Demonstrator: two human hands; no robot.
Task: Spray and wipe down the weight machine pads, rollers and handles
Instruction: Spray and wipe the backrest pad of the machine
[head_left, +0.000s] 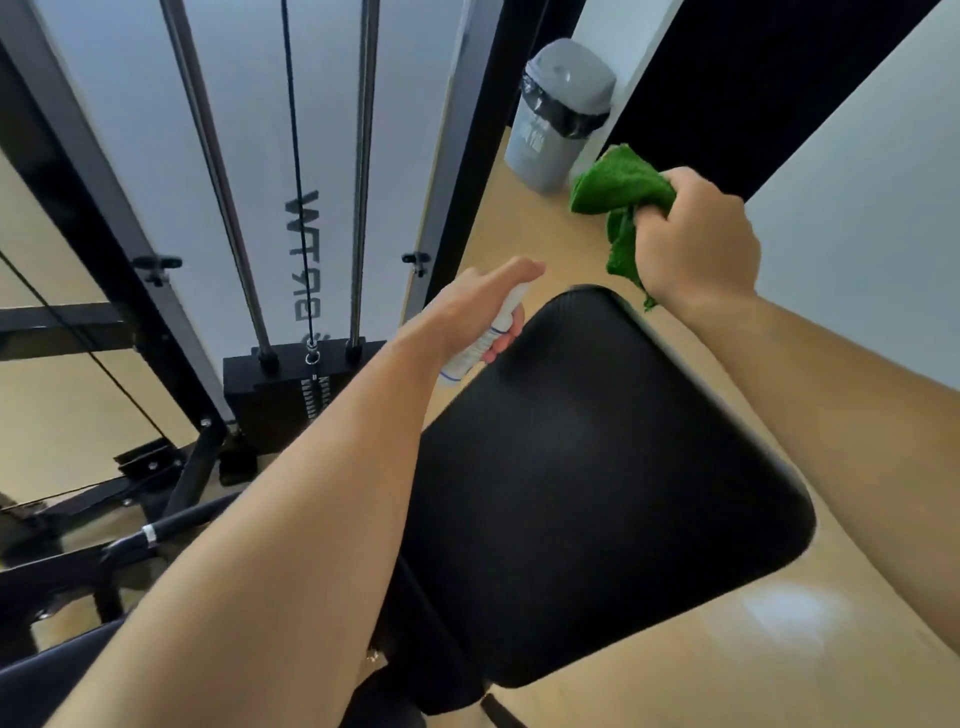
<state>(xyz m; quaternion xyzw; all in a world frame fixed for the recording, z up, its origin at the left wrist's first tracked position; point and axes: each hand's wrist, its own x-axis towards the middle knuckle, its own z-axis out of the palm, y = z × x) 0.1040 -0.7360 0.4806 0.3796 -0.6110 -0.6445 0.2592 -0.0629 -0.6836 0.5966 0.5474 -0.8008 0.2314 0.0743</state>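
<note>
A black padded seat (587, 478) of the weight machine fills the middle of the head view. My left hand (467, 306) holds a white spray bottle (488, 338) just over the seat's far left corner, with the index finger stretched forward along its top. My right hand (696, 234) is closed around a bunched green cloth (618, 197), held above the far right corner of the seat and apart from it. Most of the bottle is hidden by my hand.
The weight stack (301, 384) with chrome guide rods (361, 208) and a black cable stands to the left behind the seat. A grey lidded bin (561, 114) with a black liner stands on the wooden floor beyond. A black handle bar (171, 530) lies low at left.
</note>
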